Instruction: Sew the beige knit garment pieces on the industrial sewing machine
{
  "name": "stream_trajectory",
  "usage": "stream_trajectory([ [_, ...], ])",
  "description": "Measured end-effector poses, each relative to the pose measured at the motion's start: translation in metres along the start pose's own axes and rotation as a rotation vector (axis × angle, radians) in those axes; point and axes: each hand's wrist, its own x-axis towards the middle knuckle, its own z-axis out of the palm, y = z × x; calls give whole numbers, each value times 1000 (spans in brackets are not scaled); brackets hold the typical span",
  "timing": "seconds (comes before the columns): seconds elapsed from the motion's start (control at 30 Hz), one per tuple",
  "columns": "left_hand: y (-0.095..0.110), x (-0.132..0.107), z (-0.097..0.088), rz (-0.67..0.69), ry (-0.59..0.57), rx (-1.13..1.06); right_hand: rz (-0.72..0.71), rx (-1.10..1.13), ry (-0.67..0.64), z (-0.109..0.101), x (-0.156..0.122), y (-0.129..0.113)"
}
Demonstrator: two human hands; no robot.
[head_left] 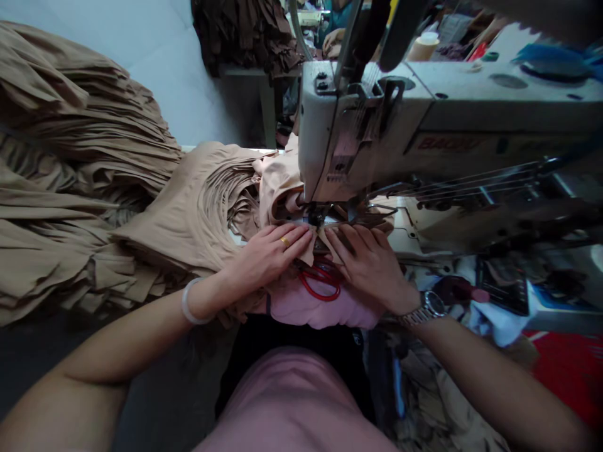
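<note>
At the needle area of a white sewing machine [367,138], both hands hold tan fabric [308,251]. My left hand [268,254], with a gold ring on one finger, grips the fabric's edge left of the presser foot [316,215]. To the right of the foot, my right hand [370,263] has its fingers bent over another part of the edge, thumb side toward the middle. Both sets of fingertips are partly hidden by cloth and shadow. Red-handled scissors [321,292] lie just below the hands on pink cloth [301,307].
Layered tan garment pieces [188,194] spread left of the machine, beside larger piles [85,138]. Dark brown cloth [245,37] is heaped behind. A thread cone [423,47] stands beyond the machine arm. A phone-like dark device [502,285] lies at right, near white cloth [499,323].
</note>
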Motion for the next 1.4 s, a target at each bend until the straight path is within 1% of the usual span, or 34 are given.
stream_trajectory([
  [0.1,17,1,-7,-103,-38,62,-22,73,62,2,-3,-7],
  [0.2,34,0,-10,-130,-38,110,-39,67,34,-2,-3,-13],
  [0.27,38,-1,-10,-136,-23,106,-24,41,11,-6,-1,-15],
  [0.37,37,-1,-7,-167,-12,81,6,55,38,-9,3,-18],
  [0.47,33,0,-1,-196,-5,75,48,118,77,-5,6,-20],
  [0.63,29,4,8,-225,34,82,240,362,174,1,14,-23],
  [0.7,29,6,9,-213,55,77,274,411,176,0,17,-26],
  [0.73,29,6,10,-207,62,78,269,392,154,-1,17,-28],
  [0.83,29,5,10,-207,63,84,207,245,58,-3,16,-33],
  [0.93,29,5,10,-211,66,82,163,145,13,-5,14,-34],
  [1.1,29,6,11,-218,68,67,136,103,-5,-8,16,-30],
  [1.23,28,7,13,-231,86,47,116,118,4,-8,17,-28],
  [1.4,26,6,12,-200,84,61,198,233,70,-4,17,-25],
])
